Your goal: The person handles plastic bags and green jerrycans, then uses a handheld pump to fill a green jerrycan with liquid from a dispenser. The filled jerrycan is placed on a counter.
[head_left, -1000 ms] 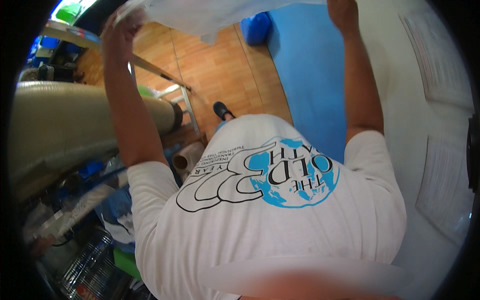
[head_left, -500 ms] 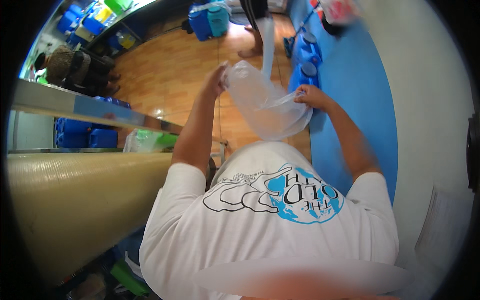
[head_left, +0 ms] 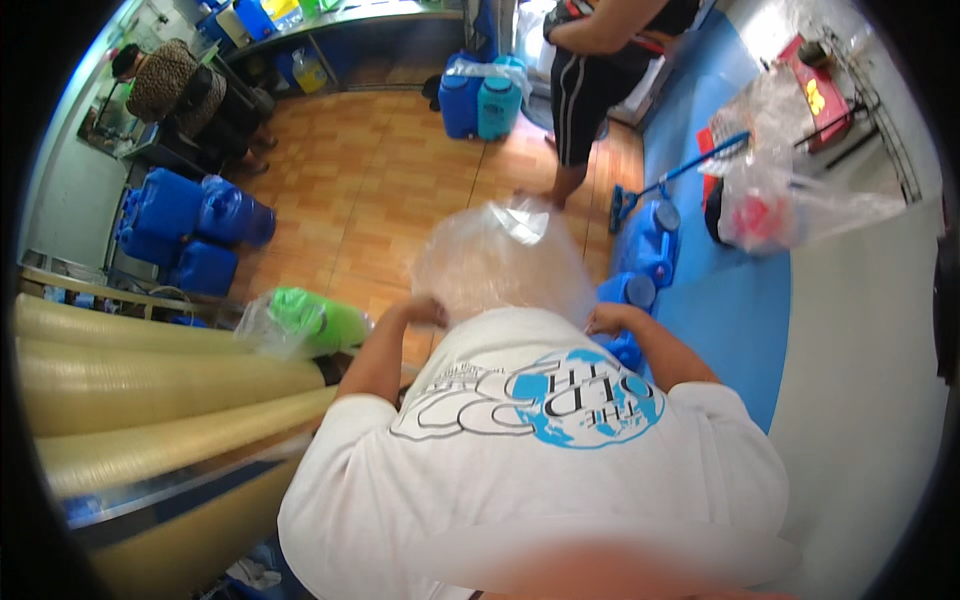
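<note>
A clear plastic bag [head_left: 490,262] hangs spread wide and puffed out in front of my white shirt. My left hand [head_left: 427,312] is closed at the bag's left edge, its fingers curled and a little blurred. At the opposite edge my right hand [head_left: 605,320] is closed on the plastic, knuckles up. The bag's near rim is hidden behind my shirt front. Light glints on the bag's far end.
Blue jugs [head_left: 648,243] stand along the blue wall at right, near a blue-handled mop [head_left: 690,165]. Large yellowish rolls [head_left: 170,385] lie at left, beside a bagged green item [head_left: 310,318]. A standing person [head_left: 590,85] is ahead; another [head_left: 195,95] bends at far left.
My hands have come down and closer to my body, and the bag has puffed out between them. The view has shifted, showing more of the room ahead.
</note>
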Motion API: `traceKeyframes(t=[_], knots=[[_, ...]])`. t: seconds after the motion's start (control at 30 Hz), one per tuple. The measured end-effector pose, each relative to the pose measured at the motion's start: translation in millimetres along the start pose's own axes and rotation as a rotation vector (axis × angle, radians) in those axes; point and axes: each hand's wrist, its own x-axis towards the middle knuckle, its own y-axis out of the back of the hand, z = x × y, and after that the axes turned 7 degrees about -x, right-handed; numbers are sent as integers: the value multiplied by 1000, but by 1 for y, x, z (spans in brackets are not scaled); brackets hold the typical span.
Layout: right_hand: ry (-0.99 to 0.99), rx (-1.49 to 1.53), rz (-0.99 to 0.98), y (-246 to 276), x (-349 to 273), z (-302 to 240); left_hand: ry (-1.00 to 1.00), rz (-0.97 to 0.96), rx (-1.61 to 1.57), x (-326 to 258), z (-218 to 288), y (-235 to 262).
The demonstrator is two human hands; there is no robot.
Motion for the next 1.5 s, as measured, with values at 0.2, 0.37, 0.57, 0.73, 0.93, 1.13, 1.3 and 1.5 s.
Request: traceKeyframes(t=[0.2,0.37,0.57,0.73,0.93,1.13,1.3,1.5], knots=[[-243,-204,910,319,37,45,-12,797,234,-17,61,227],[-138,-244,1698,446,16,34,-48,1123,783,-87,68,340],[-128,-97,32,282,130,-8,28,339,-185,37,-103,148],[-220,120,318,321,203,1,310,430,-355,72,-193,169],[-394,707,496,425,299,-5,18,610,-1198,122,-228,295],[-120,1937,332,503,370,4,-206,287,-1871,144,-249,361],[55,523,209,595,413,32,-272,206,-1549,165,-260,468],[68,1849,330,689,490,66,255,293,-553,241,-269,542]])
